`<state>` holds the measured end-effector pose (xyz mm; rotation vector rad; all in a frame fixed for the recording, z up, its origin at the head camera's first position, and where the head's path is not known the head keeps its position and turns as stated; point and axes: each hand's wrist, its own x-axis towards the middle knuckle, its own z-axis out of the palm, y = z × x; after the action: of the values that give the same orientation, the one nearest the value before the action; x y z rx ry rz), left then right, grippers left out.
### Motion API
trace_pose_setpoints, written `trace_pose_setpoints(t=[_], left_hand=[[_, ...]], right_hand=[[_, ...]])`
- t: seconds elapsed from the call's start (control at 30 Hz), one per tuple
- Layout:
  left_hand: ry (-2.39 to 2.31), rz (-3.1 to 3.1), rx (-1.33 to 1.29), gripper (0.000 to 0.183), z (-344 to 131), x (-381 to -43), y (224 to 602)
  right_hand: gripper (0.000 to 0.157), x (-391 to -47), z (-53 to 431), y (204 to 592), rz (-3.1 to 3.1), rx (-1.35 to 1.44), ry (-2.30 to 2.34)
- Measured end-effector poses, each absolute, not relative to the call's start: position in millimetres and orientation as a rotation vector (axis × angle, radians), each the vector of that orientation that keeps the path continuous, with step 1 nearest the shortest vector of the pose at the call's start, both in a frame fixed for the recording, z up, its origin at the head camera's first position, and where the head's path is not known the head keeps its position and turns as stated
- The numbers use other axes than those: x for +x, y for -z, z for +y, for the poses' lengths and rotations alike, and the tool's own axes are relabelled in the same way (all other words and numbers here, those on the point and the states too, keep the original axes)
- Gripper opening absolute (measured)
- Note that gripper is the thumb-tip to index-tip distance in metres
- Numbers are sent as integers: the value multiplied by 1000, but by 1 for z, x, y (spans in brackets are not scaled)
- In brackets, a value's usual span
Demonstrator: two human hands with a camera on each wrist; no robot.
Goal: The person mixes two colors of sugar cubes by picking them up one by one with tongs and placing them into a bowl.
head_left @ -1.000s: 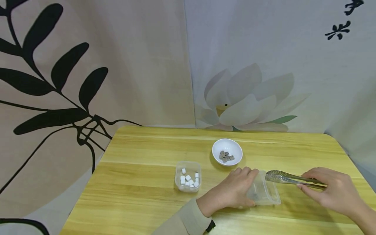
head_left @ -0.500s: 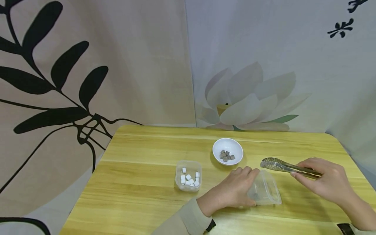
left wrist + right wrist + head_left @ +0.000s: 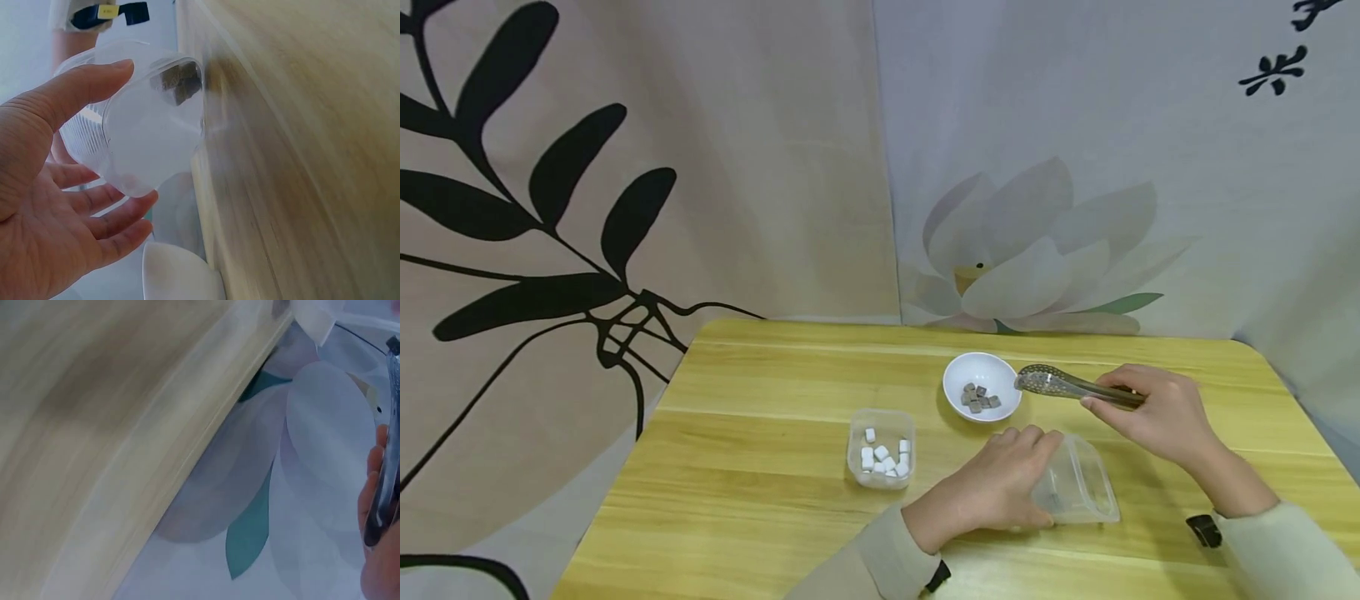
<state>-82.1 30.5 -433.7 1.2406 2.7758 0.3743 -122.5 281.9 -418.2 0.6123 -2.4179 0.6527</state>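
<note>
We see the left hand (image 3: 992, 487) curled round one tipped tub (image 3: 1081, 483), partly hiding it, the right hand (image 3: 1161, 410) pinching one pair of tongs (image 3: 1057, 382) beside one bowl (image 3: 972, 368); one upright tub (image 3: 889, 426) holds at least seven white cubes (image 3: 867, 458).

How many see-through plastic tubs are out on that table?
2. The upright tub, left of both hands, holds white cubes; the tipped tub lies on its side in the person's left hand. No others show.
</note>
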Motion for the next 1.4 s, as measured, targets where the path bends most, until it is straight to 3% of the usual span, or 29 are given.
trace_pose_setpoints(t=[0.4,1.4], left_hand=[[-354,2772,1264,98,33,-81,434],[-377,2757,1224,99,30,-81,433]], right_hand=[[22,-124,278,420,-2461,646,-587],[43,-58,353,424,-2454,686,-482]])
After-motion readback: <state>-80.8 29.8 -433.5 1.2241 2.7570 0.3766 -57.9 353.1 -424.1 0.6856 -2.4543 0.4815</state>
